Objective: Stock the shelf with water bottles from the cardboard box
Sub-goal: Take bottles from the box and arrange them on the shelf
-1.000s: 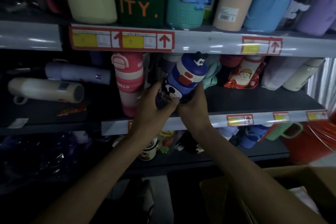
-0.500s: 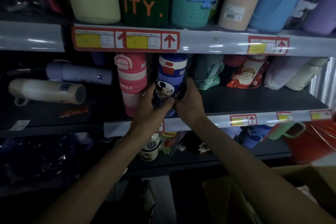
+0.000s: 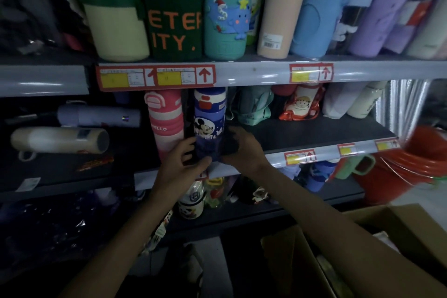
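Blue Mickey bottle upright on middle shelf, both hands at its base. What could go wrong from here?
1. The blue Mickey bottle stands hard by the pink striped bottle; a sideways nudge may topple that one.
2. Its base, hidden by the left hand and right hand, seems close to the shelf's front edge; loosening the grip early may let it tip forward.
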The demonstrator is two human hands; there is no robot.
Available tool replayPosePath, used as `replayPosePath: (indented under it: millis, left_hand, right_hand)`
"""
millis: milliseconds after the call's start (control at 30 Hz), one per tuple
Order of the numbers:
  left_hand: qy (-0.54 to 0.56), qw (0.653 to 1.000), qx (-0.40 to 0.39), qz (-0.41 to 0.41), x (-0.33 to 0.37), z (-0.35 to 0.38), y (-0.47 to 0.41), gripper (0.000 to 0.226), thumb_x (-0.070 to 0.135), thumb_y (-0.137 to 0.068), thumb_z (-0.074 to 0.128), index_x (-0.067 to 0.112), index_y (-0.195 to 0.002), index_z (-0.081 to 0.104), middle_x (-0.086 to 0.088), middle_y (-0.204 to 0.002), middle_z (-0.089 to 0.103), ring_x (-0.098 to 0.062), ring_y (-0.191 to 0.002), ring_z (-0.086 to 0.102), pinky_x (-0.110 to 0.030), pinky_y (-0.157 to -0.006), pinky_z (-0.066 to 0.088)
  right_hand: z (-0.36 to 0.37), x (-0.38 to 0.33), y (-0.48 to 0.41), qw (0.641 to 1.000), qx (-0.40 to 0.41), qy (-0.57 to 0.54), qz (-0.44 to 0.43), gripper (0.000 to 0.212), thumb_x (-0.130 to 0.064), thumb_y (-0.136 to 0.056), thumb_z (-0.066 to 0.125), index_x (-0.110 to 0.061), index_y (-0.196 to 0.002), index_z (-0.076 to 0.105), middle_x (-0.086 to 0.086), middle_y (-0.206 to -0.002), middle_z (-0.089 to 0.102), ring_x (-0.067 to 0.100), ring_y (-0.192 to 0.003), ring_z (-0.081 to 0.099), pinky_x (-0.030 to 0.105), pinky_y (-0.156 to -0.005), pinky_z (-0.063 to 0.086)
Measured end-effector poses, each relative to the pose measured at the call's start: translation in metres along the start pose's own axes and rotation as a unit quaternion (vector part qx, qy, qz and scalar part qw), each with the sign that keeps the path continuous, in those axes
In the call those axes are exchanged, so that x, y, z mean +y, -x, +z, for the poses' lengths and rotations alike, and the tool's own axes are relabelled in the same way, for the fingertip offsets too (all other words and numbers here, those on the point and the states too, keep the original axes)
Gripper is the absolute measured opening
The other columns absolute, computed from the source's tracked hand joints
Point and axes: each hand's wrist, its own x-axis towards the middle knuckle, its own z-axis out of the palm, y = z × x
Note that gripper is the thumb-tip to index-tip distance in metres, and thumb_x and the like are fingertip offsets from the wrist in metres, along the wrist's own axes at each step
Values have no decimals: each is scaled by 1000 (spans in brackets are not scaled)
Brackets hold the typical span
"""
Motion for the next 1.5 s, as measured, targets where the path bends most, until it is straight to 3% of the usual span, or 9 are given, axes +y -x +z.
replayPosePath:
  millis: [100,200,267,400,533,767,1000,1267,1500]
  left_hand:
    - [-136,989,-42,37,-8,2,20,62,37,-88,76,35,-144,50,17,-137,55,-7,-131,49,-27,-102,44]
    - [-267,954,-71,113,-8,10,35,73,56,-85,67,33,-150,44,14,-149,49,-7,-133,49,-26,-103,45]
    - [-330,926,-103,150,-6,25,39,82,69,-82,51,31,-153,41,12,-156,41,-12,-139,44,-31,-107,44]
    - [-433,860,-180,203,3,76,42,86,74,-83,45,37,-158,27,11,-167,20,-17,-153,22,-45,-121,28]
    - [-459,819,-247,237,10,144,44,93,85,-77,39,42,-158,22,9,-168,16,-19,-155,18,-51,-121,26]
    - [-528,699,-377,300,27,271,62,88,75,-89,46,38,-160,12,-2,-170,10,-28,-155,12,-53,-123,15]
    - [-554,630,-444,315,-3,378,75,82,69,-91,46,34,-160,17,-5,-165,22,-31,-150,25,-55,-119,22]
    - [-579,596,-476,289,-62,461,63,75,60,-88,52,35,-153,26,-6,-148,43,-32,-135,44,-52,-108,36]
    - [-578,577,-497,294,-114,486,35,72,58,-92,51,33,-155,26,-10,-142,47,-33,-131,48,-48,-106,39]
  right_hand:
    - [-24,13,23,994,-54,90,-3,87,-18,-72,90,-11,-148,48,11,-142,58,29,-133,50,33,-110,36]
    - [-49,33,53,986,-74,146,0,96,-32,-68,91,-24,-151,45,10,-140,54,29,-131,50,33,-102,44]
    - [-68,45,77,976,-88,197,9,102,-46,-66,89,-28,-154,40,13,-149,44,33,-141,40,40,-109,43]
    - [-114,79,128,952,-113,279,58,128,-81,-47,62,-33,-160,26,12,-165,18,36,-154,15,53,-121,27]
    - [-169,122,189,926,-127,317,163,124,-61,-63,86,-36,-161,15,17,-167,6,37,-156,4,51,-125,17]
    - [-242,210,285,885,-135,309,322,112,-53,-75,83,-30,-162,16,16,-164,16,40,-154,11,51,-122,21]
    - [-243,306,330,860,-183,220,423,98,-43,-81,81,-24,-159,25,22,-163,20,46,-147,28,54,-119,33]
    - [-202,402,332,876,-178,226,387,73,-49,-83,69,-23,-146,42,15,-145,44,42,-128,52,49,-105,49]
    - [-174,429,318,884,-192,223,363,57,-41,-98,57,-21,-149,42,15,-143,45,38,-126,51,46,-101,49]
